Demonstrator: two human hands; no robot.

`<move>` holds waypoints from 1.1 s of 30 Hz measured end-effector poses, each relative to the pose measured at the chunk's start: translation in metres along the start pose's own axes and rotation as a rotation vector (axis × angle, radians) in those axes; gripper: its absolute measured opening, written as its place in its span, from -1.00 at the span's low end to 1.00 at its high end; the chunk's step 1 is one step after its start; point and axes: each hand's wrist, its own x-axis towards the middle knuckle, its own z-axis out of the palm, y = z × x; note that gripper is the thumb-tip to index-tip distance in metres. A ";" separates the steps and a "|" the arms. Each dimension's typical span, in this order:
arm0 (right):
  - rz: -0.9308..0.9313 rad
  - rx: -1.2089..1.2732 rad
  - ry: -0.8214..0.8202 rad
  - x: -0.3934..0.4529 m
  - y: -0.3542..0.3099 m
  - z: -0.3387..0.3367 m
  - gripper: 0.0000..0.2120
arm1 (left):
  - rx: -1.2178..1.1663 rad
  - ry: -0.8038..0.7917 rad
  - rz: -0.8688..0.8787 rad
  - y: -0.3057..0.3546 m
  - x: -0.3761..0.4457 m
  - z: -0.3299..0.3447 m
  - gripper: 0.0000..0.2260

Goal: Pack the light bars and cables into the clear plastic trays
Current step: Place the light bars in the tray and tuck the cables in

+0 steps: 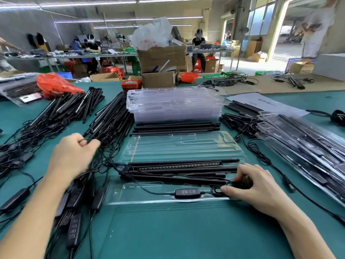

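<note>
We work at a green table (168, 230) in a busy workshop with strip lights overhead. Our left hand (72, 156) pinches a black cable (104, 159) from the tangle beside it. Our right hand (250, 186) curls its fingers (226, 189) round a coiled cable end, pressing it into the open clear tray (186, 146), where light bars (183, 166) lie just beyond our fingertips. A stack of trays (173, 103) stands farther off.
</note>
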 end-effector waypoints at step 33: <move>0.021 0.017 0.011 -0.005 -0.009 -0.002 -0.36 | -0.683 -0.237 -0.419 0.051 0.015 0.082 -0.54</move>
